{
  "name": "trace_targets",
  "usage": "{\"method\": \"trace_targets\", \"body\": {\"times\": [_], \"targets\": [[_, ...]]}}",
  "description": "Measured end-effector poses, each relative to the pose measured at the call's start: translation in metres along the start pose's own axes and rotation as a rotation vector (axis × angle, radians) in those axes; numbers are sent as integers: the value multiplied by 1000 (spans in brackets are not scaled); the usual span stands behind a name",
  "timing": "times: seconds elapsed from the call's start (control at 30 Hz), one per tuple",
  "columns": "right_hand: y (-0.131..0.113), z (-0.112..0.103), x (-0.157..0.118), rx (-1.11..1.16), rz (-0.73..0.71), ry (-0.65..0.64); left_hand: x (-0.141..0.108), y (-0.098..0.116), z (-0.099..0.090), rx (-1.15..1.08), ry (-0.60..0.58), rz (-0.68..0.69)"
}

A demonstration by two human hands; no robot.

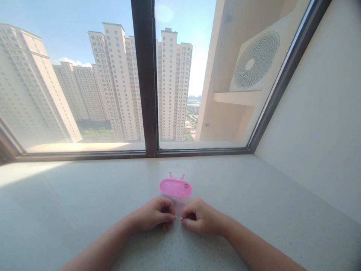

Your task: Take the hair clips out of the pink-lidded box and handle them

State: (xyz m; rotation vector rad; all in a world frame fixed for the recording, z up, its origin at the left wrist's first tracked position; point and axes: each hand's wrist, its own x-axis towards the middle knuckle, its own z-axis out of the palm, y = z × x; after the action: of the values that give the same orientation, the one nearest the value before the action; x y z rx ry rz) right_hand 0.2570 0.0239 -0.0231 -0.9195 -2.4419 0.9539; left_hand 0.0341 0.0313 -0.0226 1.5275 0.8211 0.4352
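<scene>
Left hand pinched small white bit, right hand pinched another; bits near, unjoined. Pink tray sat beyond hands on sill, pink handle behind. Further progress unclear.

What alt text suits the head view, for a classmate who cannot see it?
A left hand and a right hand each pinch a tiny white piece above a pale sill, near a pink oval object; tall buildings stand beyond the window.

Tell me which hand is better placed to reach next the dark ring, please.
Probably the right hand: the dark ring lies nearer it than the left hand, and both pinch tiny white bits.
</scene>
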Motion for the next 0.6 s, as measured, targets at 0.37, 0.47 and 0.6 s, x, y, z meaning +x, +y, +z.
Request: {"method": "trace_targets", "body": {"times": [0.37,0.47,0.6], "targets": [[0,1,0,5,-2,2,1,-3,-1,-5,6,2],[0,1,0,8,-1,0,1,-4,-2,-10,8,5],[-1,1,1,4,-2,2,0,-3,-1,-24,8,-2]]}}
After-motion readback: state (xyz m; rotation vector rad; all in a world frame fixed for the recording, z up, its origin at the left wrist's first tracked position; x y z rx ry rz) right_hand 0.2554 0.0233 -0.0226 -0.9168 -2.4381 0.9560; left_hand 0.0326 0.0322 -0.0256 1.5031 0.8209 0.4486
